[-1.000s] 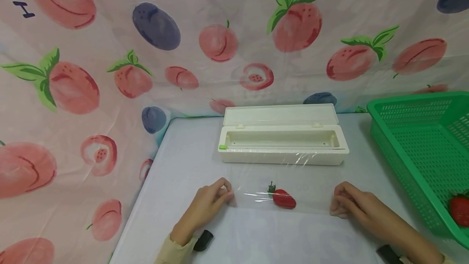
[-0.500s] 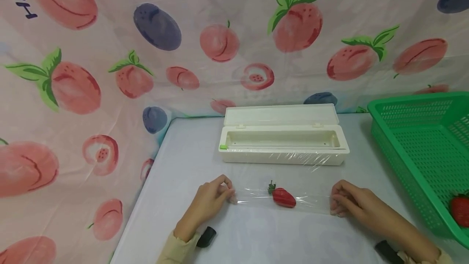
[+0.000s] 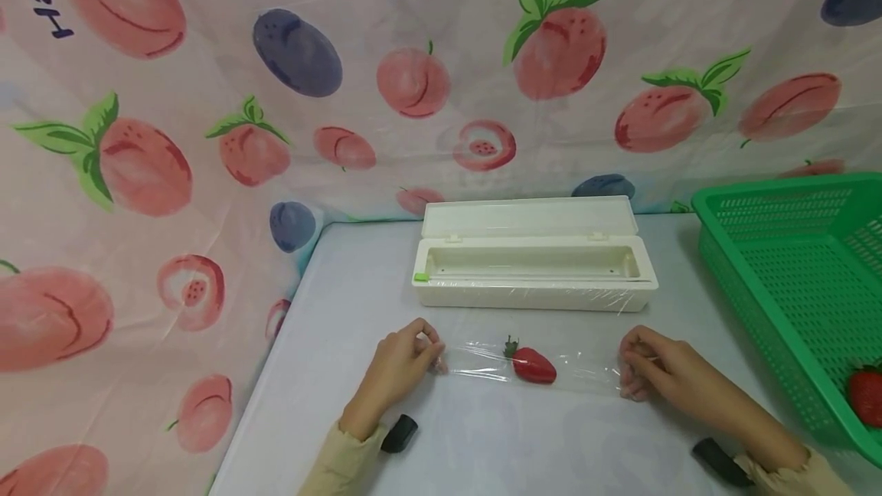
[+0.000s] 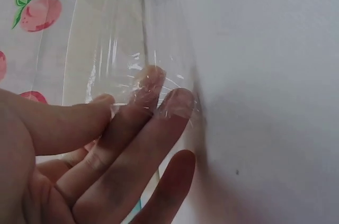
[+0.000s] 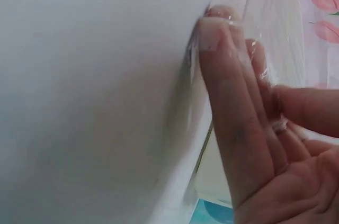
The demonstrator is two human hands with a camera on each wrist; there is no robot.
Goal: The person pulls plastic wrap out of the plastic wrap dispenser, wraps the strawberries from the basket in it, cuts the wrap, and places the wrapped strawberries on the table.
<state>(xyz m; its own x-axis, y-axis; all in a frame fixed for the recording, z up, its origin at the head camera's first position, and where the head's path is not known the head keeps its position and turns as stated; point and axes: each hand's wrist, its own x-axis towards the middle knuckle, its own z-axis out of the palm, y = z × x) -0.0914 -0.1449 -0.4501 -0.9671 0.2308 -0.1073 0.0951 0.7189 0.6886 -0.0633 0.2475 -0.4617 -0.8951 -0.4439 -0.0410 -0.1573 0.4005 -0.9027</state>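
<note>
A clear sheet of cling film stretches between my two hands in front of an open white cling film dispenser. My left hand pinches the film's left end, and in the left wrist view the film spreads over the fingertips. At the other end my right hand pinches the film between thumb and fingers, wrinkled over the fingertips in the right wrist view. A red strawberry with green leaves lies midway between the hands, overlapped by the film.
The dispenser's lid is tipped back, and a green slider sits at its left front. At the right stands a green basket with a strawberry inside. A fruit-print cloth hangs behind the white table.
Both hands have moved slightly forward toward the dispenser, still holding the film. The film's creases and shine have shifted, and the strawberry appears a little farther forward.
</note>
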